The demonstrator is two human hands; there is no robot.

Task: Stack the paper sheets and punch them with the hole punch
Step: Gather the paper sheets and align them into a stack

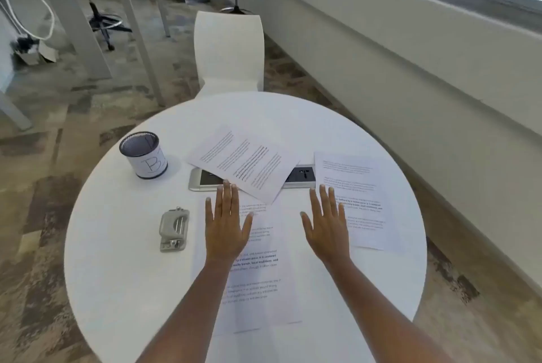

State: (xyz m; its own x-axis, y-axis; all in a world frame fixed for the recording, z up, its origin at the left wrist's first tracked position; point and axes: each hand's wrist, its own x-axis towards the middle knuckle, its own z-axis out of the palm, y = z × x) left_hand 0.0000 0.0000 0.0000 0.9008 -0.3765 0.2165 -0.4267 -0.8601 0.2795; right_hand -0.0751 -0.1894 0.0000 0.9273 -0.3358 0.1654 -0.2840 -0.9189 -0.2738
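Head camera looks down on my round white desk [117, 260]. Farthest left stands a mesh pen cup [143, 155] with a paper label. Nearer me lies the grey hole punch [174, 229], its long axis running away from me, well apart from the cup and just left of the near sheet [258, 283]. That sheet lies lengthwise toward me, text upright. My left hand [227, 224] rests flat on its top part, fingers [226, 195] spread and gripping nothing. Beyond it a tilted sheet [243, 164] lies diagonally across a silver socket panel [205, 182]. My right hand [325, 227] is flat too, spread wide, empty, its edge over the right sheet [360, 195], which runs lengthwise, slightly skewed.
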